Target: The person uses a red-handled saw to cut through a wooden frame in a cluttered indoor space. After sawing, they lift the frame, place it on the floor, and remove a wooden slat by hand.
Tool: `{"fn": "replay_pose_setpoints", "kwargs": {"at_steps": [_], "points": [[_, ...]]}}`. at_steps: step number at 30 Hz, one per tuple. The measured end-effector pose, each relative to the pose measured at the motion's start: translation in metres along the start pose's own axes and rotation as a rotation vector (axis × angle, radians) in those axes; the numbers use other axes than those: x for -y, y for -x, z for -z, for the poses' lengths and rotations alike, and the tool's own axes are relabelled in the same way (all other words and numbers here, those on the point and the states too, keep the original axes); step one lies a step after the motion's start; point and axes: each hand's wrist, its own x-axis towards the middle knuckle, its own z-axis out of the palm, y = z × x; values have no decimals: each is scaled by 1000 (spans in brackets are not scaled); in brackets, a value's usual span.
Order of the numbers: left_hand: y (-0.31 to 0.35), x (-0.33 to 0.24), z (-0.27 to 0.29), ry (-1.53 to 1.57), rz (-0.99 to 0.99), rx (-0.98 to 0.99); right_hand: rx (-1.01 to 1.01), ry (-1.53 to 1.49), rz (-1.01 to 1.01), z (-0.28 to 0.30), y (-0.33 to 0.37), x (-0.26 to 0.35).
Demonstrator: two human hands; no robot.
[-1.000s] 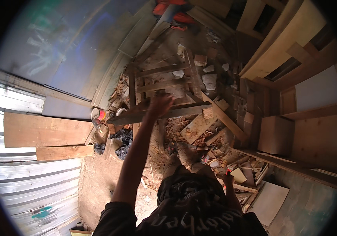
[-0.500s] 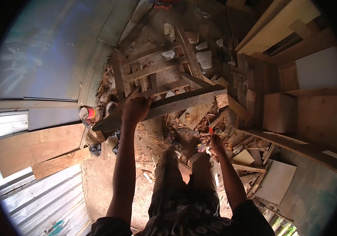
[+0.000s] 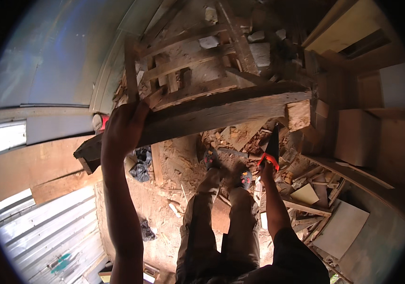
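Observation:
My left hand (image 3: 124, 125) grips a thick, dark wooden beam (image 3: 216, 113) near its left end and holds it raised before me. Its right end shows a paler, freshly coloured block face (image 3: 298, 115). Lower on the right, my right hand (image 3: 267, 173) is closed round the orange-red handle of a handsaw (image 3: 272, 147). The dark blade points up and away, its tip just under the beam's right end; whether they touch I cannot tell. Beyond the beam, a rough wooden frame with several slats (image 3: 188, 61) lies on the ground.
Wood chips and offcuts litter the dirt floor round my feet. A long-bladed tool (image 3: 233, 152) lies ahead of my shoes. Black plastic (image 3: 140, 164) and a red-and-white can (image 3: 99, 122) are at left. Boards (image 3: 339, 227) and wooden cabinets (image 3: 358, 137) line the right side.
The beam has come closer and higher, away from the slatted frame, with my left hand moving left and toward me. The handsaw has turned so its blade shows more fully.

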Motion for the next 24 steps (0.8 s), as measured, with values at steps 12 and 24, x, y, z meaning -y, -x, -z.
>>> {"fn": "replay_pose_setpoints", "kwargs": {"at_steps": [12, 24], "points": [[99, -103, 17, 420, 577, 223, -82, -1031, 26, 271, 4, 8], [202, -181, -34, 707, 549, 610, -103, -473, 135, 296, -37, 105]]}}
